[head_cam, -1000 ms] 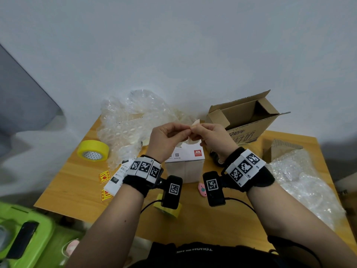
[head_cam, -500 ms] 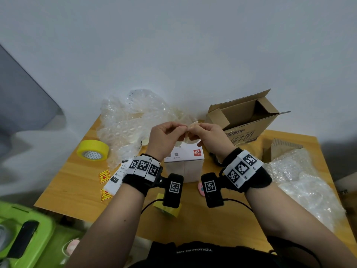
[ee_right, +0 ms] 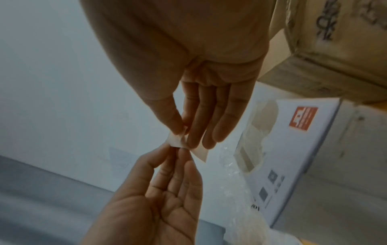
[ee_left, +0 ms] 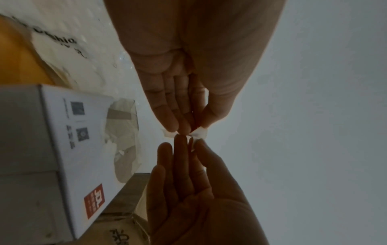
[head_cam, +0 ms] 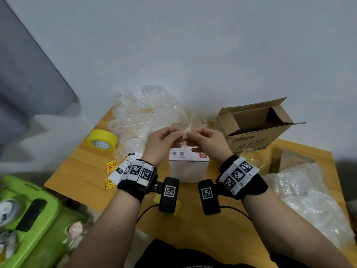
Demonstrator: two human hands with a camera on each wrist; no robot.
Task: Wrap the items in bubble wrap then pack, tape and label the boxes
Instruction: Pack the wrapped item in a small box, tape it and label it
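Note:
Both hands are raised over a white box (head_cam: 188,161) with a red logo, which stands on the wooden table (head_cam: 81,171). My left hand (head_cam: 180,133) and right hand (head_cam: 189,134) meet fingertip to fingertip and pinch one small pale piece of label or tape (head_cam: 186,130) between them. The left wrist view shows the piece (ee_left: 200,133) held by thumbs and forefingers. In the right wrist view the piece (ee_right: 178,142) has one loose corner hanging down. An open cardboard box (head_cam: 255,124) lies tilted behind my right hand.
Crumpled bubble wrap (head_cam: 143,117) lies at the back left, and more bubble wrap (head_cam: 309,194) at the right. A yellow tape roll (head_cam: 102,141), orange stickers (head_cam: 110,167) and a white shipping label (head_cam: 120,170) sit left. A clear glass item (head_cam: 251,158) stands right of the white box. A green bin (head_cam: 29,219) is on the floor at left.
Both hands stay together above the white box; the fingertips have shifted slightly on the small piece. Nothing else on the table has moved.

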